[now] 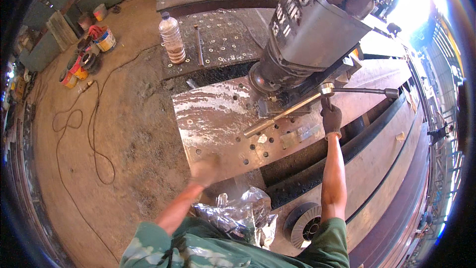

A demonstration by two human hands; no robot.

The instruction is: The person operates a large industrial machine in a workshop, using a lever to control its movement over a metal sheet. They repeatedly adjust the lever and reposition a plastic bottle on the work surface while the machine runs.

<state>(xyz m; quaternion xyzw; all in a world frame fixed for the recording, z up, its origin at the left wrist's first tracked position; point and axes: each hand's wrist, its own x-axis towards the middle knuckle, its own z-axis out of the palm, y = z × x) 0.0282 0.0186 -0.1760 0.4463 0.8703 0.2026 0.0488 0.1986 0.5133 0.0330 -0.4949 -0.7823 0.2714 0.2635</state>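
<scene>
A large grey and black drilling machine [310, 34] stands tilted in view on a steel plate [218, 141] with several drilled holes. Levers spread from a round hub on its side: a long pale bar [282, 115] points down left, and a black lever [364, 90] reaches right. Just under the hub, my gloved right hand [331, 117] is closed on a lever, mostly hidden by its fingers. My left hand [206, 169] is smeared by motion over the plate's near left edge, its fingers unreadable. A scrap of pale material [262, 139] lies among the holes.
A plastic bottle [172, 39] and a metal rod [199, 44] stand on the perforated table behind. Crumpled silver foil [243, 213] and a wire spool [305, 225] sit close to me. Buckets [104, 39] and a looping cable [91, 119] are on the floor at left.
</scene>
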